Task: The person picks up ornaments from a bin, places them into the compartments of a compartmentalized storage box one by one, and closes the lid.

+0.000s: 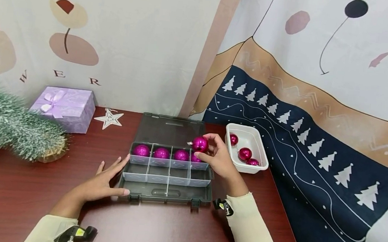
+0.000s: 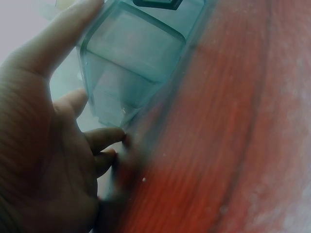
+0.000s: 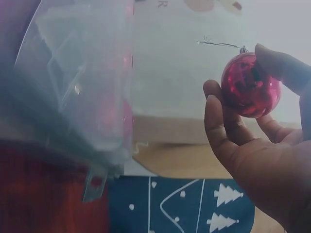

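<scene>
My right hand (image 1: 219, 156) holds a shiny magenta Christmas ball (image 1: 200, 144) between thumb and fingers, above the back right of a compartment box. In the right wrist view the ball (image 3: 250, 85) shows its metal cap and a thin wire loop. The grey see-through box (image 1: 167, 180) lies with its lid (image 1: 169, 131) folded back. Its back row holds several glittery magenta balls (image 1: 161, 152), the rightmost partly hidden by my right hand. My left hand (image 1: 105, 182) rests against the box's left side, fingers spread; in the left wrist view its fingers touch the box wall (image 2: 133, 63).
A white tub (image 1: 263, 160) with 3 shiny magenta balls (image 1: 245, 154) stands right of the box. At the back left are a purple gift box (image 1: 72, 105), a white star (image 1: 109, 119) and a small frosted tree (image 1: 18, 123). A printed cloth (image 1: 281, 164) hangs along the right table edge.
</scene>
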Demonstrator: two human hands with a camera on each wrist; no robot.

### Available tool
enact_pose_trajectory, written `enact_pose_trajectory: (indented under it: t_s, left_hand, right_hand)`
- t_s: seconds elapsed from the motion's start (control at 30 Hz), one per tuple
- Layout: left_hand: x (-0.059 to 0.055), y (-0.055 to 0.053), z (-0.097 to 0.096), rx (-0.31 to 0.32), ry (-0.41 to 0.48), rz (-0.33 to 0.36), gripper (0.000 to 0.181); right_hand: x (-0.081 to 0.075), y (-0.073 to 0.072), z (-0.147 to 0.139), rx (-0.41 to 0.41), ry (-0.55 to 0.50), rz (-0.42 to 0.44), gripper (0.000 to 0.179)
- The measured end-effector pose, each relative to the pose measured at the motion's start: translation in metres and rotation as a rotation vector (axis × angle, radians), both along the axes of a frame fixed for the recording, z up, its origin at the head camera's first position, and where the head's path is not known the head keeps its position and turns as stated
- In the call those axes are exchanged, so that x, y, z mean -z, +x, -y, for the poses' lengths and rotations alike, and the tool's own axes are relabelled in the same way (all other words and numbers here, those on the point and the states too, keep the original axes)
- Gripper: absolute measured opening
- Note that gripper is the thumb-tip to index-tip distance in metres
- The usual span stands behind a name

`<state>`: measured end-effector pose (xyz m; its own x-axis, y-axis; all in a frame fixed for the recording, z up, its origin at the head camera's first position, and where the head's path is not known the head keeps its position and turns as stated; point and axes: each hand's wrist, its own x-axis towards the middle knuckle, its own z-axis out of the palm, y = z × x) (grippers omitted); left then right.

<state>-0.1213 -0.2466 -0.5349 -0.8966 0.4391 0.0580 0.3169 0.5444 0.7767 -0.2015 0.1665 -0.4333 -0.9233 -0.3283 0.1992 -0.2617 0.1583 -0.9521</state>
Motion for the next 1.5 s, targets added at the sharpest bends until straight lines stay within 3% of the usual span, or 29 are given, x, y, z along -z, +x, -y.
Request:
enact_pose_trajectory:
  t_s: [0.47, 0.73, 1.0, 1.23, 1.5]
  left_hand:
    - [-0.001, -0.002, 0.000, 0.003, -0.007, 0.007, 0.118]
    - [-0.003, -0.001, 0.000, 0.001, 0.006, 0.012, 0.118]
    - [-0.003, -0.001, 0.000, 0.000, -0.001, 0.006, 0.118]
    - [-0.003, -0.002, 0.001, 0.003, 0.002, 0.004, 0.117]
    - [-0.001, -0.002, 0.001, 0.007, 0.002, 0.016, 0.118]
  right_hand:
    - [-0.022, -0.003, 0.036, -0.077, 0.147, -0.089, 0.059]
    - [-0.028, -0.019, 0.062, -0.153, 0.201, -0.150, 0.063]
    - [-0.022, -0.032, 0.083, -0.253, 0.292, -0.142, 0.056]
    - [-0.015, -0.033, 0.106, -0.326, 0.447, -0.176, 0.056]
    - [-0.009, -0.025, 0.130, -0.358, 0.675, -0.309, 0.054]
